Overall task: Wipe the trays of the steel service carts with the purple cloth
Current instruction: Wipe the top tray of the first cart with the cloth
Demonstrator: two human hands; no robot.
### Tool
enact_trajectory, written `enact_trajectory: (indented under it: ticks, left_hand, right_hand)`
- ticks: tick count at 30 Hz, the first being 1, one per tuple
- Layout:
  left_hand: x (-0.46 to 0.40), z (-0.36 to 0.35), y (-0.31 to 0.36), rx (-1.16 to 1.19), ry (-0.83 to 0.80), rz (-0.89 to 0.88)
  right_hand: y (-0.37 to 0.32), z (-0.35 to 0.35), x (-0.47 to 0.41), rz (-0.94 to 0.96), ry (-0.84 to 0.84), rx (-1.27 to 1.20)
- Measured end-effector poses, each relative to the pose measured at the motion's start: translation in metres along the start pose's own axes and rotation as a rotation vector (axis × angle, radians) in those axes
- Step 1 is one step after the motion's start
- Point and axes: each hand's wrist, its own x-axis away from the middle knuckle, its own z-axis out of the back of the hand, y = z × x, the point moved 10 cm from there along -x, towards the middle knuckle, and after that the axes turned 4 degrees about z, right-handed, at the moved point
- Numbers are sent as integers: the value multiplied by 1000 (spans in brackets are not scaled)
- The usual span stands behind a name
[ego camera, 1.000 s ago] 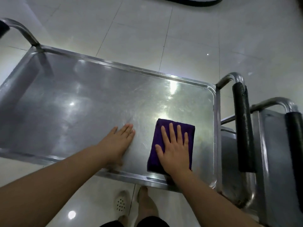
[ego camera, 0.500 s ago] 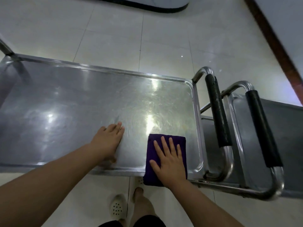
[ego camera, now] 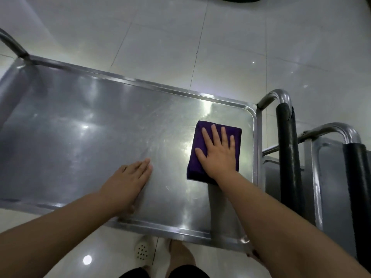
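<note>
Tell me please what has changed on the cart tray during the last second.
The right hand pulled the purple cloth to the tray's near edge, then pushed it away again, toward the far right corner. Nothing was grasped or released. The left hand stayed flat on the tray.

Both arms reach forward, left hand [ego camera: 131, 178] and right hand [ego camera: 217, 152] flat, fingers straight

Tray [ego camera: 84, 137]: cloth [ego camera: 195, 157] at right end under right hand [ego camera: 217, 155]; left hand [ego camera: 128, 181] flat to its left; second cart [ego camera: 341, 177] right.
</note>
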Motion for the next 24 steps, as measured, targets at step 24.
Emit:
enact_trajectory:
  ticks: [24]
  left_hand:
    - [-3, 4, 0, -51, -71, 16]
  right_hand:
    - [51, 6, 28, -204, 83, -5]
